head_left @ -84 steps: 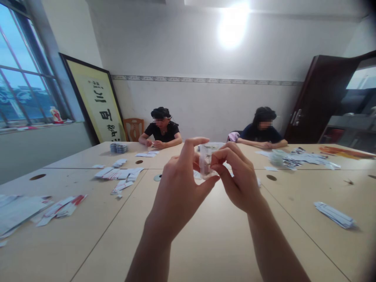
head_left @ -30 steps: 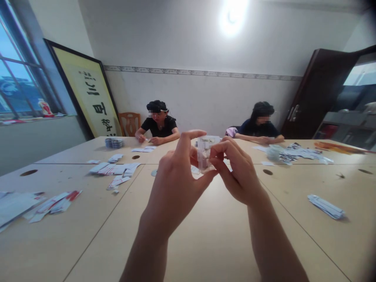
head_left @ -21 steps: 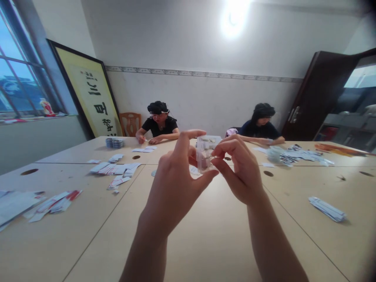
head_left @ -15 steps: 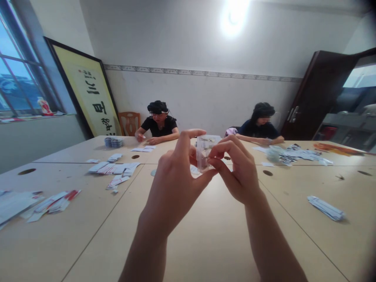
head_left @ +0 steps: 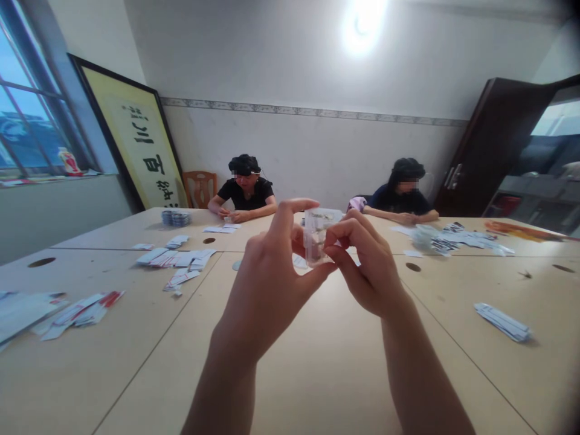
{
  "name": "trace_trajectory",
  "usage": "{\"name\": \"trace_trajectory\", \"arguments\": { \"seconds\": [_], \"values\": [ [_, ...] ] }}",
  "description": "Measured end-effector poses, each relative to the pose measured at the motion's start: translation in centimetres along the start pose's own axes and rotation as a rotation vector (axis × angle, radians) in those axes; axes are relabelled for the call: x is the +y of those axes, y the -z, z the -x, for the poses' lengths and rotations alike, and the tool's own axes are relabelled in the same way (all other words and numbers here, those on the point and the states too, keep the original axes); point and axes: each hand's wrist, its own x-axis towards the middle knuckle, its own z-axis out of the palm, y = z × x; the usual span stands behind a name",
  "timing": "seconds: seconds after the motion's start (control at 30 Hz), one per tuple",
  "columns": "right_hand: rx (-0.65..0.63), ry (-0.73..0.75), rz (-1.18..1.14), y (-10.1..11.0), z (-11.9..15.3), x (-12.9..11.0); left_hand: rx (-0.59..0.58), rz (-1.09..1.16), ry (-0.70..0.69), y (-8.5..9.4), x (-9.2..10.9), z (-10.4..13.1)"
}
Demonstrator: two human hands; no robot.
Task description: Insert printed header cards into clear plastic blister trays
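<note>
Above the middle of a pale table (head_left: 312, 362), my left hand (head_left: 267, 272) clasps a clear plastic box (head_left: 310, 241) between thumb and fingers; my right hand (head_left: 369, 263) pinches at its right side, on what I cannot tell from this distance. Firm left support and light pressure should, I judge, keep the box steady. Paper slips (head_left: 174, 260) lie left, a white bundle (head_left: 502, 322) near right; two people (head_left: 247, 198) sit far, before a pale wall (head_left: 272, 66).

A clear plastic box (head_left: 309, 244) stands upright in the left hand (head_left: 267, 278).
</note>
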Motion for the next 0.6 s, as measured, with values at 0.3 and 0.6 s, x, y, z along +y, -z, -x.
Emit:
{"name": "trace_trajectory", "arguments": {
  "seconds": [0.3,0.6],
  "values": [
    [0.000,-0.022,-0.108,0.32,0.21,0.51,-0.004,0.005,-0.004,0.12,-0.09,-0.02],
    [0.101,0.025,-0.034,0.06,0.05,0.19,-0.005,0.001,-0.024,0.13,0.12,0.03]
  ]
}}
